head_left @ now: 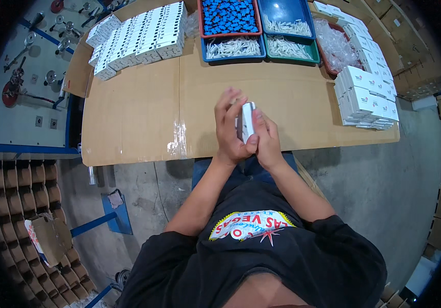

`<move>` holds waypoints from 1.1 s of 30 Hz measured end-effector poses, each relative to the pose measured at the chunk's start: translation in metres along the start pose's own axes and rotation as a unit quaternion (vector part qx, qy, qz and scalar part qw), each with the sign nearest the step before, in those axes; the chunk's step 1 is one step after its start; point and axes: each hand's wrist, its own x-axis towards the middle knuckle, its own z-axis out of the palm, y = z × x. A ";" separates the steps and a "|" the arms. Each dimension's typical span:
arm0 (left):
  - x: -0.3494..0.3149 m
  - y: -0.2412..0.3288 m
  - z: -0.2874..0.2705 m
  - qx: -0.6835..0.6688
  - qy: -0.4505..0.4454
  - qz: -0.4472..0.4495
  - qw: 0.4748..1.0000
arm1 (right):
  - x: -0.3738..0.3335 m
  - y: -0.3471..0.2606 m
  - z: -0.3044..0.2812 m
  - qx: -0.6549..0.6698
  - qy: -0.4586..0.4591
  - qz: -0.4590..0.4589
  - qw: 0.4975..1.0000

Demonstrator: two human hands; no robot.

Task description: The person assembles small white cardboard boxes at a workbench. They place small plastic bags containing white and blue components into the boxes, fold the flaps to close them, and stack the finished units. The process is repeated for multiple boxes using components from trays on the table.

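Between my two hands, above the near edge of the cardboard-covered table [143, 113], is a small white box [247, 122] held upright on its narrow side. My left hand [226, 131] presses against its left face, the thumb low by its near end and the fingers stretched up and slightly blurred. From the other side my right hand [267, 141] closes on the box, its fingers along the right face. The palms hide much of the box, so I cannot tell whether its flap is closed.
Stacked white boxes stand in rows at the far left [141, 38] and in piles on the right [366, 97]. At the back are a red tray [229, 36] of blue pieces, blue and green trays [302, 61] of white pieces, and a bin of clear plastic bags [333, 43].
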 end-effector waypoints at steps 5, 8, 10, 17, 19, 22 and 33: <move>-0.007 0.011 -0.001 -0.101 -0.107 -0.172 0.974 | 0.005 -0.022 -0.017 -0.109 -0.030 -0.183 0.977; 0.001 0.020 -0.003 -0.210 -0.189 -0.241 0.928 | 0.003 -0.031 -0.032 -0.130 -0.045 -0.251 0.958; 0.005 0.027 -0.002 -0.273 -0.194 -0.253 0.908 | 0.002 -0.035 -0.045 -0.217 -0.063 -0.303 0.926; 0.010 0.059 0.004 -0.335 -0.246 -0.278 0.866 | -0.022 -0.056 -0.061 -0.252 -0.040 -0.353 0.900; 0.007 0.065 0.010 -0.361 -0.249 -0.282 0.853 | -0.031 -0.062 -0.066 -0.240 -0.034 -0.351 0.905; 0.005 0.076 0.017 -0.381 -0.257 -0.296 0.837 | -0.040 -0.064 -0.073 -0.243 -0.014 -0.360 0.901; -0.039 0.036 0.025 -0.454 -0.238 -0.435 0.741 | -0.036 -0.017 -0.120 -0.009 0.118 -0.184 0.976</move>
